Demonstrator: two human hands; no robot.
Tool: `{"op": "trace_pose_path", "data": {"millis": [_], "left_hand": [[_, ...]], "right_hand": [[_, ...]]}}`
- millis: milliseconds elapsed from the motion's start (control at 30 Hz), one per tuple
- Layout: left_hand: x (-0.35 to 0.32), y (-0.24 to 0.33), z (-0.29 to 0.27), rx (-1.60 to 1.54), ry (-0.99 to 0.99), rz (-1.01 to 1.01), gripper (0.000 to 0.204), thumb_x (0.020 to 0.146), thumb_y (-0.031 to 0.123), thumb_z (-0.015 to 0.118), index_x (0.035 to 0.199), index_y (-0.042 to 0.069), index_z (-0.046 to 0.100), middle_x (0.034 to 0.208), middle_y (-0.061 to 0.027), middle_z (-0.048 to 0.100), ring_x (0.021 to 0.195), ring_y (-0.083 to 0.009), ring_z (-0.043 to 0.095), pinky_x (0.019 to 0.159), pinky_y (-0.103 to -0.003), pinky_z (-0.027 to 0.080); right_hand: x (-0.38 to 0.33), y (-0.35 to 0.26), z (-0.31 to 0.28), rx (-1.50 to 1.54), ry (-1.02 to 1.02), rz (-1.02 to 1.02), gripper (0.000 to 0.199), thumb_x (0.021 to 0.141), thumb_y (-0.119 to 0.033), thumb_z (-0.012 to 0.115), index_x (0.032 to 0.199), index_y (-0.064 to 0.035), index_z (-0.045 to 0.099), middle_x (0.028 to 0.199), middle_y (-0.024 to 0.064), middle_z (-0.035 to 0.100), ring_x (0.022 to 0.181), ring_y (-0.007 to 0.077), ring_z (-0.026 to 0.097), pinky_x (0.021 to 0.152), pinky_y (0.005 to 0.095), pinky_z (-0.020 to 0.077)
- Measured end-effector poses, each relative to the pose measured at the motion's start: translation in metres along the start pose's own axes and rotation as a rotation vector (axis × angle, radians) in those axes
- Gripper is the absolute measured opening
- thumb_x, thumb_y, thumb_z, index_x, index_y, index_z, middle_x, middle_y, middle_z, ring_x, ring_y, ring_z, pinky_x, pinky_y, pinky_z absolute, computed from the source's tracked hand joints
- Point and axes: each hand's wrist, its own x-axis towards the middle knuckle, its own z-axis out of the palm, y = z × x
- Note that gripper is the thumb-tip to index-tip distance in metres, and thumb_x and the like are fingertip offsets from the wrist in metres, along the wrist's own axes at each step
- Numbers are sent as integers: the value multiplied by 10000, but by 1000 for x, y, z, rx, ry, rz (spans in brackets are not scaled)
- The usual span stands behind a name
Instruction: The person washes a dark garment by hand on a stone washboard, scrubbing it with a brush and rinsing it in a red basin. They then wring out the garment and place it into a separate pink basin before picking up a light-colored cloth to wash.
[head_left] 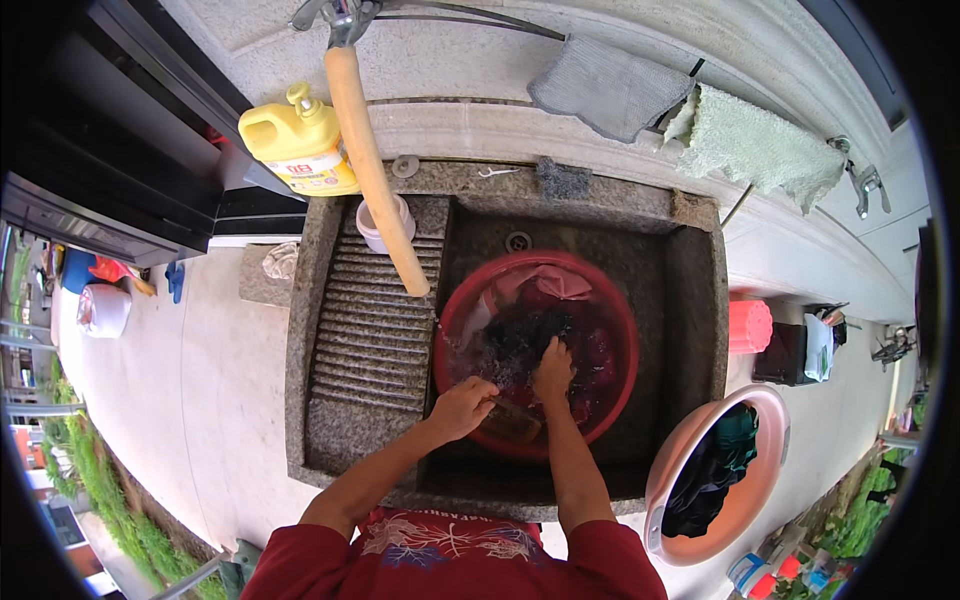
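Head view: the red tub (633,350) sits inside the stone sink (711,330), presumably so spills drain. The right hand (553,372) is at the dark cloth (530,326) in the tub, grip unclear; the left hand (463,408) curls narrowly by its rim, holding what I cannot tell.

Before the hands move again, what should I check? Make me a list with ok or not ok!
1. Red basin inside the stone sink: ok.
2. Right hand out of the basin: not ok, it reaches in by the dark cloth.
3. Left hand free of any object: cannot tell.
4. Pink tub outside the sink: ok.
5. Yellow jug upright: ok.
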Motion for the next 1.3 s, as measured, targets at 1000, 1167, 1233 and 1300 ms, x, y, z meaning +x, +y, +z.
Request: {"op": "trace_pose_path", "data": {"millis": [1000, 1167, 1233, 1300], "left_hand": [[2, 131, -61, -1564, -377, -584, 871, 839, 617, 524, 1426, 74, 179, 1268, -224, 429, 1068, -366, 549, 742, -584, 499], [31, 155, -62, -1796, -450, -634, 906, 810, 657, 526, 1395, 14, 272, 1349, -256, 356, 1122, -433, 509, 837, -640, 454], [48, 144, -47, -2005, -466, -565, 816, 813, 618, 557, 1295, -17, 386, 1234, -237, 471, 1052, -393, 563, 839, -581, 490], [56, 143, -40, -2121, -592, -563, 587, 820, 493, 629, 1057, -37, 547, 954, -185, 631, 894, -318, 644, 818, -462, 547]], "right_hand": [[-117, -112, -395, 933, 71, -505, 463, 720, 188, 529, 1150, 20, 547, 968, 37, 610, 865, 89, 570, 764, 214, 463], [-142, -128, -368, 846, 5, -600, 521, 644, 215, 516, 1114, -12, 505, 994, 27, 566, 926, 90, 534, 843, 221, 413], [-155, -133, -355, 827, -20, -662, 519, 602, 190, 544, 1084, -4, 526, 979, 35, 576, 922, 92, 545, 832, 221, 418], [-162, -130, -345, 783, -53, -738, 531, 577, 187, 541, 1076, 6, 533, 981, 44, 581, 920, 96, 551, 817, 226, 426]]}}
